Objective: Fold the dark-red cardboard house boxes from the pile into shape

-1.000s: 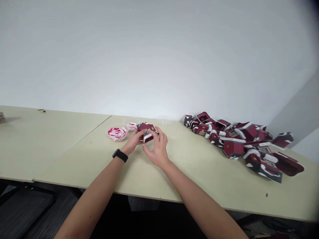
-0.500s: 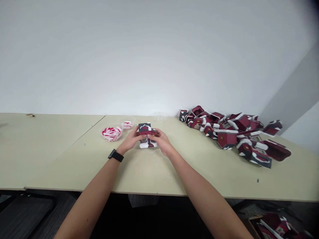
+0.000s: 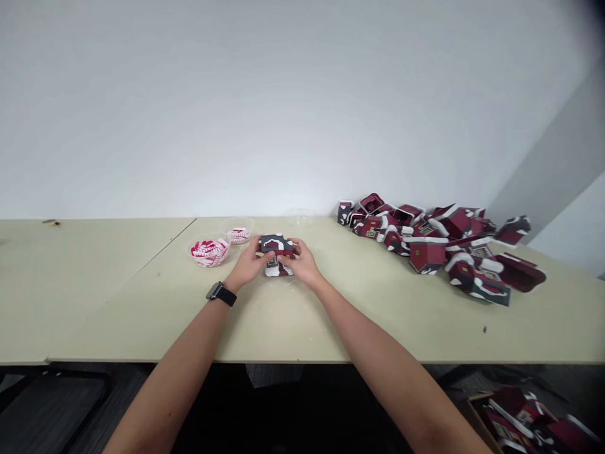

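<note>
A small toy house (image 3: 278, 243) in dark red, grey and white sits between my two hands, just above or on the table. My left hand (image 3: 249, 261) grips its left side, with the thumb across the front near a little window. On the other side my right hand (image 3: 303, 262) holds the house, its thumb also pressed to the front. To the left of my left hand, a clear bowl (image 3: 210, 252) holds red and white pieces. Behind it a second clear bowl (image 3: 239, 234) has similar pieces. The undersides of my fingers are partly hidden by the house.
A heap of similar house parts (image 3: 428, 252) spreads over the right side of the pale table (image 3: 283, 334). A clear empty-looking dish (image 3: 301, 218) stands near the wall. Below the table edge at right, a cardboard box (image 3: 477, 413) holds more house parts.
The house has tilted in my hands, so its roof shows at a different angle. Both hands keep hold of it. The view has shifted slightly.
</note>
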`<act>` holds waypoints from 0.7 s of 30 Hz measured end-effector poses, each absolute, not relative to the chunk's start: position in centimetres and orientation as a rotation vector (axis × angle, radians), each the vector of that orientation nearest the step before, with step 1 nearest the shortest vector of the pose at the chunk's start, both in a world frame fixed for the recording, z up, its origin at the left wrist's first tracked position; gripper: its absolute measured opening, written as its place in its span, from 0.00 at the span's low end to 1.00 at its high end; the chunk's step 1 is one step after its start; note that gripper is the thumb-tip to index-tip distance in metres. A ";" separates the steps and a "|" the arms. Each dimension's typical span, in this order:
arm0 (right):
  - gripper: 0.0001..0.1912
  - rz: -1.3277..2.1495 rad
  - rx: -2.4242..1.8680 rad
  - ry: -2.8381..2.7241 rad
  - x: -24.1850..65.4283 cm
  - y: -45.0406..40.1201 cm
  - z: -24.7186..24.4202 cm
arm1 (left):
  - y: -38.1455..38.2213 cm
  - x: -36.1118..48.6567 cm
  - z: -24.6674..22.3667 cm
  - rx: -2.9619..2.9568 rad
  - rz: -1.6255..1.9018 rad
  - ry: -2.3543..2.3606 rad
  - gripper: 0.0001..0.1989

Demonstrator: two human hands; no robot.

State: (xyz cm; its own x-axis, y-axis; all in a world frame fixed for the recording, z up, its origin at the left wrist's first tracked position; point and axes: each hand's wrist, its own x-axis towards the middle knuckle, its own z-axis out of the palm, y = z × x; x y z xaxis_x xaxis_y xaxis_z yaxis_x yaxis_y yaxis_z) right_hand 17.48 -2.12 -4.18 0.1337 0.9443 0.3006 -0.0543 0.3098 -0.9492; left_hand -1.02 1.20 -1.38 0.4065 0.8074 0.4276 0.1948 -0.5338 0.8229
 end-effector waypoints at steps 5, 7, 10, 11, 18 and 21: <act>0.35 0.857 -1.055 -1.250 17.7 -1.6 -5.0 | 1.8 -1.4 -2.0 2.018 1.123 0.934 0.28; 0.34 0.816 -1.077 -1.277 17.7 -1.5 -5.2 | 1.9 -1.5 -2.0 2.040 1.114 0.945 0.28; 0.33 0.765 -1.108 -1.297 17.8 -1.4 -5.5 | 2.0 -1.6 -2.1 2.066 1.088 0.973 0.29; 0.33 0.755 -1.120 -1.299 17.8 -1.4 -5.5 | 2.0 -1.7 -2.1 2.071 1.077 0.986 0.29; 0.30 0.720 -1.172 -1.326 17.9 -1.2 -5.8 | 1.8 -1.9 -1.8 2.052 0.977 0.986 0.35; 0.29 0.724 -1.178 -1.324 17.9 -1.3 -5.6 | 1.5 -2.0 -1.4 1.996 1.003 1.066 0.38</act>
State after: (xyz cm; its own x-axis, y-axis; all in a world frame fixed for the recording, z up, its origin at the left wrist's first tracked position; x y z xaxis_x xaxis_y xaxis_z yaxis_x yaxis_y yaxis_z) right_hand 17.95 -1.35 -5.60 0.1690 0.9253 0.3396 0.2130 0.3022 -0.9291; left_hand -2.00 1.50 -1.38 0.3756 0.8708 0.3173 0.3694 -0.4547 0.8104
